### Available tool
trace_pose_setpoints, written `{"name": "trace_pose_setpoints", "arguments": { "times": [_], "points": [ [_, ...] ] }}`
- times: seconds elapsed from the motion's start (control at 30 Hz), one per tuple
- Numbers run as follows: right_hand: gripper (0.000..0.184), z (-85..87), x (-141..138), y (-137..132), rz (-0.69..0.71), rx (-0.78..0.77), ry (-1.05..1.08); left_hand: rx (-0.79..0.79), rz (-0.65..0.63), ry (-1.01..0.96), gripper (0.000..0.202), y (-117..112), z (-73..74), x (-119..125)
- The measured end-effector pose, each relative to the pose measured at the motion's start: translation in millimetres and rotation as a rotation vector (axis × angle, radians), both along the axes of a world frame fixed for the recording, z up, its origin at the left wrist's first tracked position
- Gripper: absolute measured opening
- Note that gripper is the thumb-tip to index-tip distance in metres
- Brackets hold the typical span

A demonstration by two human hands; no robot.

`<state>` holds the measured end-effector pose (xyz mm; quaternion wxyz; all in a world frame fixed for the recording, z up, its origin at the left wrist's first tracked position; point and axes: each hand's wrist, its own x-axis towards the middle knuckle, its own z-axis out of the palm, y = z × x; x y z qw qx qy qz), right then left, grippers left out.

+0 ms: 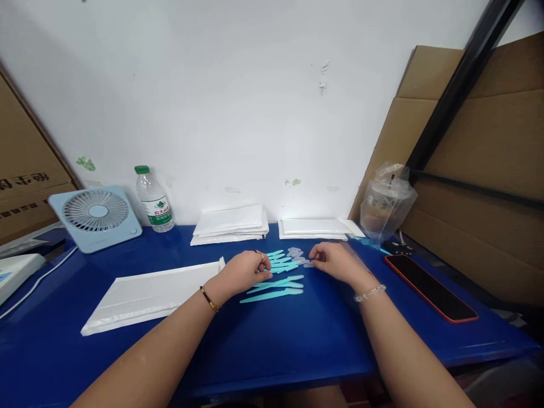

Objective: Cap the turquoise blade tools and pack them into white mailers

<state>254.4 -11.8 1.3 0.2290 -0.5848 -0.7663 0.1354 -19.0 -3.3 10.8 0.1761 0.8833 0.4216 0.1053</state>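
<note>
Looking down from the head view, we have both hands near the middle of the blue counter (272, 345), a little toward its back edge. Our left hand (244, 272) lies with its fingers curled in, the tips on the near ends of the turquoise sticks (276, 286). The grip there is narrow, but we cannot tell whether it pinches a stick or only presses on it. Our right hand (335, 262) has thumb and forefinger drawn close together on one of the clear pieces (296, 253), a small cluster just behind the sticks, and as far as we can judge it holds that piece.

The sticks lie fanned, some touching, a few apart toward the front edge. We judge that small, slippery parts like these call for fingertip work. We would keep the left hand flat enough to pin the fan and take one clear piece at a time with the right. We would lift it rather than drag it, so that its neighbours stay put.

A flat white bag (148, 294) lies toward the left edge, and two stacks of white bags (232, 224) sit at the back edge. A fan (96, 215) and a bottle (153, 201) stand near the back left corner, and a phone (429, 286) lies near the right edge, well apart from the hands.
</note>
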Motion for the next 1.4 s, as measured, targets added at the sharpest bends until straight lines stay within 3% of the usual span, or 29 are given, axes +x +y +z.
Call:
{"name": "trace_pose_setpoints", "arguments": {
  "times": [0.13,0.23,0.47,0.6,0.8,1.2,1.4],
  "points": [
    [0.007,-8.1,1.3,3.6,0.036,-0.020,-0.115,0.199,0.034,0.075,0.018,9.9,-7.0,-3.7],
    [0.008,-9.5,-2.1,2.6,0.064,-0.022,-0.140,0.217,0.027,0.120,0.012,13.4,-10.3,-4.0],
    [0.009,-9.0,-10.6,2.1,0.062,0.007,-0.204,0.275,0.031,0.184,0.019,10.0,-5.9,-1.1],
    [0.009,-7.8,-14.4,0.8,0.096,0.017,-0.168,0.253,0.039,0.127,0.022,12.0,-3.5,-2.1],
    [0.010,-3.3,-9.7,-3.5,0.174,-0.037,0.073,0.280,0.042,0.139,0.021,15.1,-4.0,-4.2],
    [0.017,-0.2,-21.3,-7.9,0.286,0.004,0.170,0.246,0.018,0.072,0.022,8.2,-1.2,0.9],
    [0.017,2.1,-16.3,-10.2,0.395,-0.160,0.146,0.052,-0.060,0.025,0.020,4.7,2.2,-0.6]
  ]
}}
